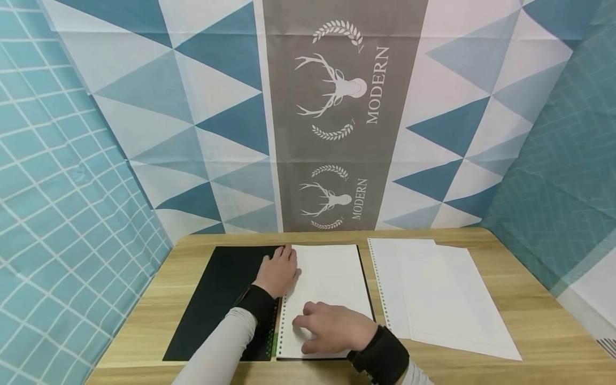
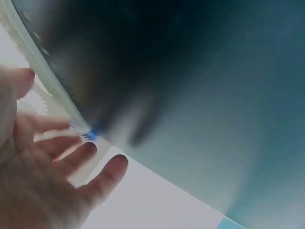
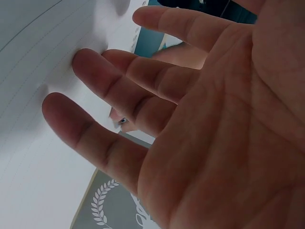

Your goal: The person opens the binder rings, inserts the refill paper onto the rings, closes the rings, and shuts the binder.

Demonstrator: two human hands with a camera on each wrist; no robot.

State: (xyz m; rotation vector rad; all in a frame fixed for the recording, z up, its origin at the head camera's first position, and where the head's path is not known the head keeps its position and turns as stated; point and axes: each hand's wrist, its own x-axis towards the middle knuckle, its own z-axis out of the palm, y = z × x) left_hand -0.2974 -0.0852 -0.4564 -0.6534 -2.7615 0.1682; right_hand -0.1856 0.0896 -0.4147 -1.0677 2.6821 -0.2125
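Note:
A loose-leaf binder lies spread on the table, its black cover (image 1: 216, 310) at left and a stack of white punched paper (image 1: 332, 272) at right. My left hand (image 1: 277, 271) rests over the upper part of the spine, fingers pointing away from me. In the left wrist view that hand (image 2: 52, 167) has extended fingers beside the ring strip and a small blue piece (image 2: 90, 134). Over the lower part of the paper is my right hand (image 1: 334, 327). The right wrist view shows its loosely bent fingers (image 3: 95, 121) close to the faintly lined page; exact contact is unclear.
Two overlapping groups of loose white punched sheets (image 1: 443, 294) lie to the right of the binder. Wooden tabletop (image 1: 149, 326) surrounds everything. A patterned cloth backdrop (image 1: 337, 133) rises behind the far edge, with blue tile-patterned cloth (image 1: 62, 187) at left.

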